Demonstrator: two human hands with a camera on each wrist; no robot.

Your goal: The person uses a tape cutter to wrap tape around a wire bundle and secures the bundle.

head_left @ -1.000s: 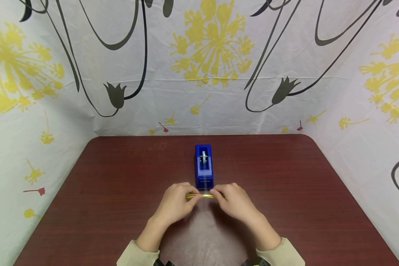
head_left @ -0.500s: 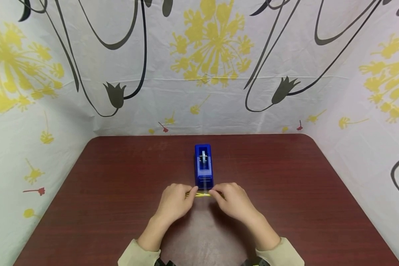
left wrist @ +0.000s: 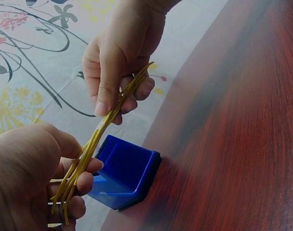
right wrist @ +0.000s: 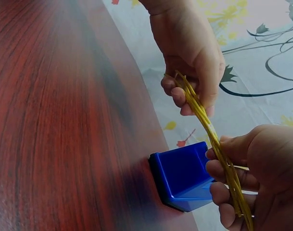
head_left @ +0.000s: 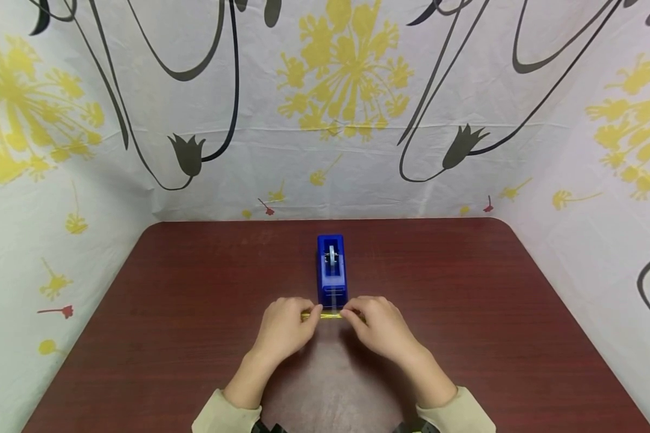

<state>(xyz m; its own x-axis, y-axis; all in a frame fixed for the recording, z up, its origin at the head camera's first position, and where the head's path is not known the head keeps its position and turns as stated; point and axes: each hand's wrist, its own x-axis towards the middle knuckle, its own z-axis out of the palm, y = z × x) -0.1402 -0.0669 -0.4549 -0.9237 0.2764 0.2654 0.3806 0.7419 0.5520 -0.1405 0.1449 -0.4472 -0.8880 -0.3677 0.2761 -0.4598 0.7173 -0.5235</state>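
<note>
Both hands hold one bundle of thin yellow strands (head_left: 330, 315) level between them, just in front of a blue tape dispenser (head_left: 332, 281). My left hand (head_left: 285, 325) pinches one end, thumb against curled fingers. At the other end my right hand (head_left: 381, 325) pinches it the same way. From the dispenser's roll (head_left: 331, 257) a clear tape strip (head_left: 334, 299) runs forward over the front and meets the bundle's middle. In the left wrist view the strands (left wrist: 91, 147) fan out loosely across the left palm, with the dispenser's toothed cutter (left wrist: 102, 146) right behind them.
The dispenser stands on a dark red-brown wooden table (head_left: 222, 270), its front toward the hands. A white cloth (head_left: 346, 180) with yellow and grey flower prints hangs behind the table and along both sides.
The left thumb has shifted up and slightly left along the bundle. The bundle has risen a little toward the dispenser; the right hand has barely moved.
</note>
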